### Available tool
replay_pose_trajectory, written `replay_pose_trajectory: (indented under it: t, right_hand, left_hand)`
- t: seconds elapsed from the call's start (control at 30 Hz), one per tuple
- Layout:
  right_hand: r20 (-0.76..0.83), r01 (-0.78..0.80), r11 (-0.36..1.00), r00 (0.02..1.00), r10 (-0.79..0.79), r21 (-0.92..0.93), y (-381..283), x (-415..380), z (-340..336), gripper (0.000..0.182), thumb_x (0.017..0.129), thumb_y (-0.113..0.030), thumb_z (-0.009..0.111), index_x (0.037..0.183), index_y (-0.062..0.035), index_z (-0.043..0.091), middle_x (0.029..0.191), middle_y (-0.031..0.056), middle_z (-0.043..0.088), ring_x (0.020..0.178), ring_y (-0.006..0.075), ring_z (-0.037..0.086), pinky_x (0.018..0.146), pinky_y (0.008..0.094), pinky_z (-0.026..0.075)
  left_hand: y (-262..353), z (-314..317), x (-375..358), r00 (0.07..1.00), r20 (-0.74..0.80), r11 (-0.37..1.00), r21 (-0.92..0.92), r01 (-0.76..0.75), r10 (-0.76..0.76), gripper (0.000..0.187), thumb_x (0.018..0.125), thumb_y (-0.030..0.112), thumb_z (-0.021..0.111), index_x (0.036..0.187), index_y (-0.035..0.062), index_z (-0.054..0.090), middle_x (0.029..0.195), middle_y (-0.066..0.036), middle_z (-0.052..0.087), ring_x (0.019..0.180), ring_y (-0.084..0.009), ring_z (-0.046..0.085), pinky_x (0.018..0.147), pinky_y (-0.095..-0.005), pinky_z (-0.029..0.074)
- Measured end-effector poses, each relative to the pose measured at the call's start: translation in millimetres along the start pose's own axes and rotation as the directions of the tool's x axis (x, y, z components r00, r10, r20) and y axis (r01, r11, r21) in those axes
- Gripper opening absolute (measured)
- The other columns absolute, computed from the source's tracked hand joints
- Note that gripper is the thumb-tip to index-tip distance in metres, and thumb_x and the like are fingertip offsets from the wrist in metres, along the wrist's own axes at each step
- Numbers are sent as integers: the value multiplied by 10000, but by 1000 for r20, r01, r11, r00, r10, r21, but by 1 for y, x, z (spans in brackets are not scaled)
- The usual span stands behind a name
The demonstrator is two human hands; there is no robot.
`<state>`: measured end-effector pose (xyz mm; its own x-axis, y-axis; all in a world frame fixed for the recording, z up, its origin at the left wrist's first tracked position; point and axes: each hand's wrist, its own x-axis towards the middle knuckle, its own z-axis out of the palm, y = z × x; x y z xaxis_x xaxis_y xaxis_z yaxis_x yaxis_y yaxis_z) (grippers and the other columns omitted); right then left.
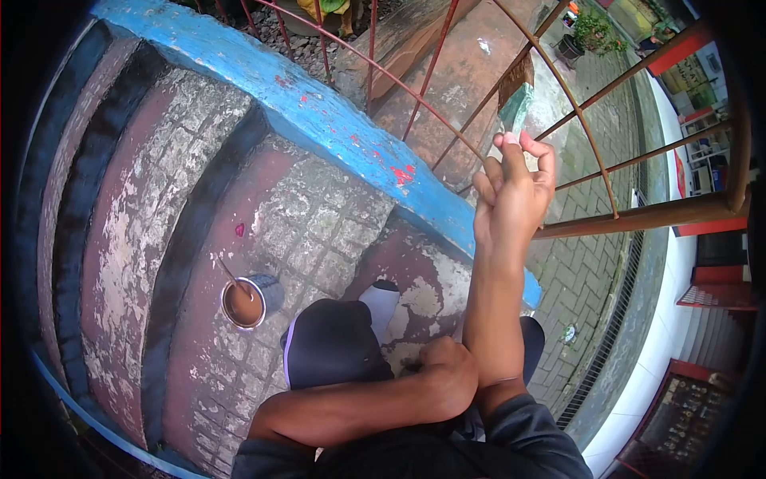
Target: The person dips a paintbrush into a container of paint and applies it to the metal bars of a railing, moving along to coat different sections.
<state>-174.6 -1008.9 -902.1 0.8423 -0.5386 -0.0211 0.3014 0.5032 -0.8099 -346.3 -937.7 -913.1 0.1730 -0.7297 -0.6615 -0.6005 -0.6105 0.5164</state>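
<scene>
My right hand reaches up to the metal railing, its fingers pinched on the handle end of a paintbrush. The brush has a teal-and-white middle and brown bristles, which overlap a thin railing bar in this view. My left hand is curled into a fist in front of me, close beside my right elbow, with its fingertips hidden. To the left on the step stands an open tin of brown paint, with a thin stick leaning out of it.
Worn concrete steps with dark edges descend at left. A blue ledge with red paint spots runs beside them, under the railing. Beyond it lie paving, a drain grate and a potted plant. My knee is near the tin.
</scene>
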Motion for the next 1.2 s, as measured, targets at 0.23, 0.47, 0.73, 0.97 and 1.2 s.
replay_pose_trajectory:
  t: [0.23,0.47,0.73,0.97,1.2]
  right_hand:
    - [215,-216,974,950,225,-66,-16,-10,14,155,1054,-21,626,1114,-98,506,956,108,668,552,31,358,450,237,252]
    - [122,-193,978,976,183,83,-47,17,-48,170,1007,9,663,1113,-87,570,1009,128,653,562,49,381,430,207,272]
    - [75,-100,995,992,100,-15,-22,3,10,179,1031,14,618,1109,-105,510,998,117,660,551,53,379,436,244,244]
    - [146,-238,971,960,239,-25,-45,0,-3,194,1037,4,611,1119,-112,480,968,111,664,525,33,341,435,243,250]
    - [131,-271,962,953,273,-34,-46,15,0,154,1047,-37,635,1113,-118,522,1015,99,657,562,17,365,454,198,242]
  left_hand:
    - [-1,0,3,999,-33,999,20,-31,32,429,989,485,689,977,82,835,1019,-100,803,1009,-282,770,802,-398,567]
    - [3,-3,1,1000,-5,998,56,-21,22,410,986,478,696,1001,94,839,1011,-82,806,1008,-273,774,813,-391,577]
    - [4,2,5,999,-3,999,-9,46,-46,405,985,476,698,991,96,840,1022,-89,807,1015,-269,775,817,-397,577]
    - [6,-14,7,995,103,993,118,-25,13,263,938,273,738,1152,164,844,1163,-25,804,1079,-232,771,729,-390,614]
    - [8,-16,33,992,123,996,86,18,-29,508,1005,560,646,1036,90,835,1100,-122,798,1090,-340,751,877,-453,553]
